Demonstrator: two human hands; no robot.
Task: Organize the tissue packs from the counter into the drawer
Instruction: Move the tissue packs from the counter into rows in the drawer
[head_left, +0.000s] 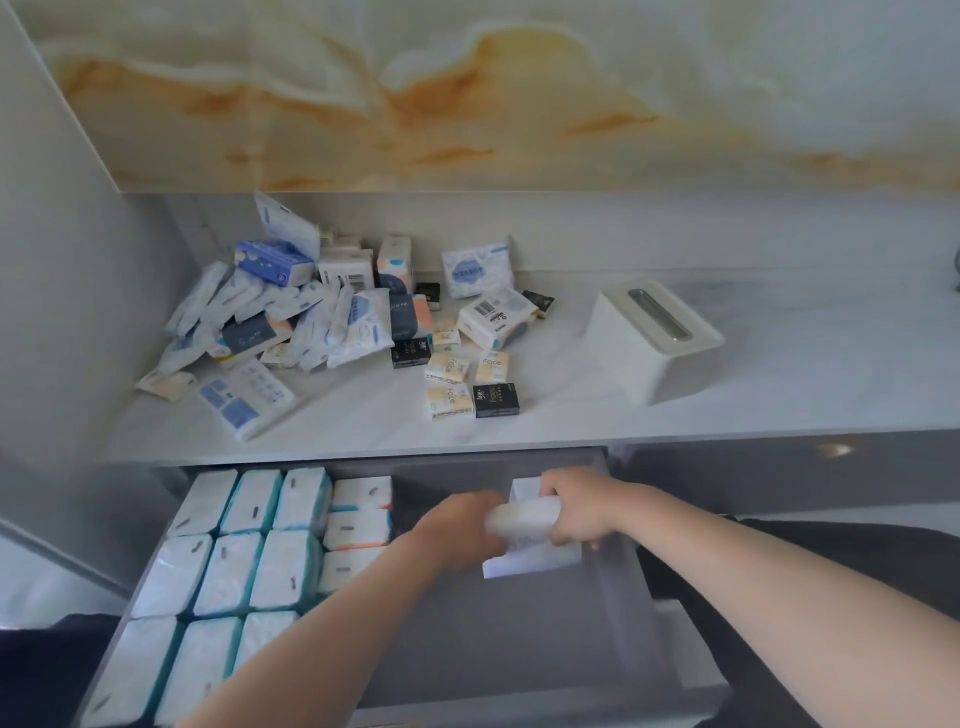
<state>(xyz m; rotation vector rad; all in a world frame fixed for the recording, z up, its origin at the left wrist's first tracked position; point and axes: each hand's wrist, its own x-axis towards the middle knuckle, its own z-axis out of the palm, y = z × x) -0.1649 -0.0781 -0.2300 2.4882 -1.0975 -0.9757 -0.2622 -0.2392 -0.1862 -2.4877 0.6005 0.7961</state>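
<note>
We have a soft white tissue pack (524, 517) between our two hands, low in the back right part of the open grey drawer (519, 639). Our right hand (576, 512) wraps it from the right, with the fingers curled over its top. Our left hand (467, 525) meets its left end, but those fingers are hidden behind the back of the hand and blurred. We cannot tell whether they grip the pack or only steady it. Just below it, a flat white pack (535, 564) stands against the drawer's right wall.

The left side of the drawer is full. There, white packs with teal edges (234, 561) stand upright in close rows, touching one another. Beside them runs a column of white packs with orange edges (358, 530). The middle and front right of the drawer show bare grey floor.

Above, on the pale marbled counter (571, 421), a loose heap of blue-and-white packs (311, 317) lies at the left. Small cream and black pocket packs (467, 384) are scattered near it. A white tissue box with a slotted lid (654, 343) sits apart at the right.

We judge the work to be around halfway at best. The larger packs look settled, the right side of the drawer is only begun, and the whole mixed heap has yet to come down.
</note>
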